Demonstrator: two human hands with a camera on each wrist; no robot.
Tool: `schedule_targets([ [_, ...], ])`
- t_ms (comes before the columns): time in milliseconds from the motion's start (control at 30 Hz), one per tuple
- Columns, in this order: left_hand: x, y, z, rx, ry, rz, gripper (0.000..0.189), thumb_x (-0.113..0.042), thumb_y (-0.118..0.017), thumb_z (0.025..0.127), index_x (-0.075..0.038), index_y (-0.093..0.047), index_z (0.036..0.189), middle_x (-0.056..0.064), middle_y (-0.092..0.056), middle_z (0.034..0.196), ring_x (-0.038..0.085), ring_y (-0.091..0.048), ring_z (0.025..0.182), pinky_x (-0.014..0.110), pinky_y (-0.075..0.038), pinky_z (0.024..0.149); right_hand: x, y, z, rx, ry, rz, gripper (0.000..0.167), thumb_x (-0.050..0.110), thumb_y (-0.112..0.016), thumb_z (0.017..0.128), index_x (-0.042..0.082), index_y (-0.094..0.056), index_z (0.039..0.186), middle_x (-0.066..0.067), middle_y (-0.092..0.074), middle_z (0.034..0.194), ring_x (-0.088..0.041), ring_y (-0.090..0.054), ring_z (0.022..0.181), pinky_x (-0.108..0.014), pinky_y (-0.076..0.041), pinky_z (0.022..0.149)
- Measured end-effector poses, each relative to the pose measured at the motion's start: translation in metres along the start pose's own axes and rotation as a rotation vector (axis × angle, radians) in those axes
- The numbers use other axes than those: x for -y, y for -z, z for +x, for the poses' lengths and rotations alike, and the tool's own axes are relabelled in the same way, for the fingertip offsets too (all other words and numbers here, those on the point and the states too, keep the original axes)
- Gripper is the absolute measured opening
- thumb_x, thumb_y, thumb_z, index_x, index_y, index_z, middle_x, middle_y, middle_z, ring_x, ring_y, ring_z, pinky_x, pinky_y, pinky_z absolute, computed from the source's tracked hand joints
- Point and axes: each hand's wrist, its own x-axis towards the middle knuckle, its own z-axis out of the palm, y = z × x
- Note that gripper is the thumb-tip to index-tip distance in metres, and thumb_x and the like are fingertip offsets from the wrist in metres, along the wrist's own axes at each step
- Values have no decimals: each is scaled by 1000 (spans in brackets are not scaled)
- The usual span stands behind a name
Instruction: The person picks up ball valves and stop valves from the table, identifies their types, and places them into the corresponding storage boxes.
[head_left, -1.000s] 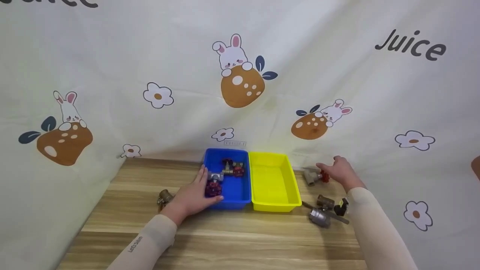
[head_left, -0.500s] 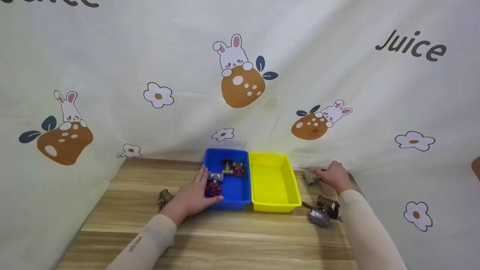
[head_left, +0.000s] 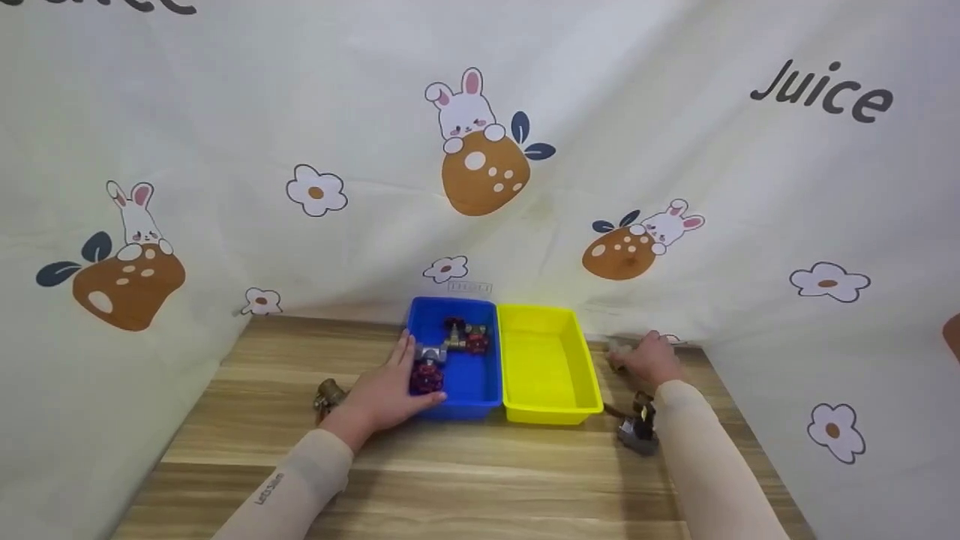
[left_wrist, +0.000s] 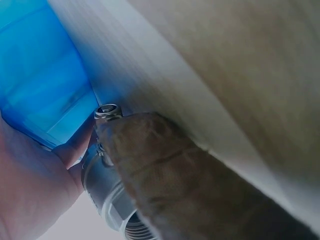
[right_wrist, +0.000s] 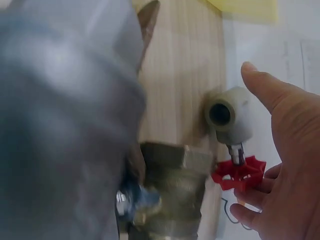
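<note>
My left hand (head_left: 379, 394) rests on the blue bin (head_left: 474, 409), straight fingers along its left wall and thumb over the front rim. Inside that bin lie several valves with dark red handwheels (head_left: 428, 378). Over at the right, my right hand (head_left: 651, 360) is at a pale valve (head_left: 616, 351), mostly covered by the hand in the head view. The right wrist view shows the pale valve body (right_wrist: 236, 117) and its red handwheel (right_wrist: 242, 172). There the fingers (right_wrist: 252, 197) lie behind the wheel, and the thumb stands apart from the body.
A yellow bin (head_left: 551, 415) adjoins the blue one. Brass and steel valves (head_left: 636, 435) lie below the right hand, partly behind the sleeve. Another brass valve (head_left: 330, 391) is left of the left hand. A printed cloth (head_left: 360, 247) hangs behind the table (head_left: 450, 480).
My right hand has moved left and slightly down onto the pale valve, now covering most of it. The right sleeve has come over the loose valves. My left hand has stayed put.
</note>
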Motion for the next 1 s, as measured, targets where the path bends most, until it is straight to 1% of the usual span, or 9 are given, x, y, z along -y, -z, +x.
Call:
schedule_targets([
  [100, 0, -1, 1, 4, 4, 0, 135, -95, -56, 89, -5, -10, 177, 13, 2, 184, 56, -45, 151, 75, -39, 119, 2, -8, 3, -27, -10, -31, 104, 58, -84, 93, -19, -37, 145, -42, -46, 146, -52, -54, 127, -67, -48, 113],
  [200, -1, -1, 1, 3, 1, 1, 134, -95, -57, 89, -5, -10, 177, 13, 2, 184, 55, -42, 153, 75, -38, 120, 2, -15, 5, -85, 4, -66, 106, 56, -88, 90, -22, -39, 141, -45, -49, 139, -56, -55, 127, -68, -47, 113],
  [300, -3, 0, 0, 1, -6, 2, 135, -94, -57, 89, -3, -11, 177, 15, 0, 184, 55, -45, 151, 74, -41, 118, 0, -20, 5, -128, 25, -99, 108, 55, -91, 86, -25, -39, 135, -47, -50, 133, -60, -55, 127, -69, -47, 112],
  [467, -4, 0, -1, 6, -5, 2, 134, -95, -57, 89, -4, -11, 177, 13, 0, 185, 55, -51, 147, 73, -45, 115, -6, -25, 10, -154, 45, -152, 113, 55, -93, 84, -29, -36, 133, -51, -48, 131, -64, -53, 127, -70, -47, 112],
  [533, -4, 0, 0, 9, 0, 3, 134, -95, -56, 89, -6, -10, 177, 11, 1, 185, 54, -48, 149, 73, -44, 116, -7, -27, 12, -162, 42, -153, 115, 55, -93, 83, -29, -35, 134, -51, -47, 132, -65, -53, 127, -70, -46, 112],
  [633, -3, -1, 0, 3, -4, -5, 134, -95, -56, 89, -5, -10, 177, 12, 0, 185, 53, -47, 151, 73, -44, 116, -9, -30, 15, -173, 43, -145, 114, 55, -93, 83, -29, -35, 135, -50, -47, 131, -65, -53, 127, -70, -46, 112],
  [767, -3, 0, -1, 5, 0, -13, 134, -95, -56, 89, -5, -10, 177, 13, 1, 185, 54, -45, 152, 74, -42, 116, -10, -29, 16, -169, 47, -115, 108, 53, -94, 82, -26, -38, 131, -47, -48, 129, -64, -54, 124, -70, -46, 111],
  [867, -2, 0, -1, 3, 0, -10, 134, -95, -56, 89, -5, -10, 177, 13, 1, 185, 54, -44, 153, 75, -41, 117, -11, -28, 17, -147, 36, -67, 106, 51, -95, 82, -23, -38, 133, -45, -47, 131, -63, -54, 126, -69, -45, 112],
  [1000, -1, 1, -1, -3, 1, -6, 134, -95, -55, 89, -4, -10, 177, 15, -1, 185, 54, -42, 154, 76, -39, 117, -10, -27, 17, -103, 12, 5, 108, 47, -95, 84, -21, -33, 140, -43, -42, 137, -60, -49, 130, -68, -42, 116],
])
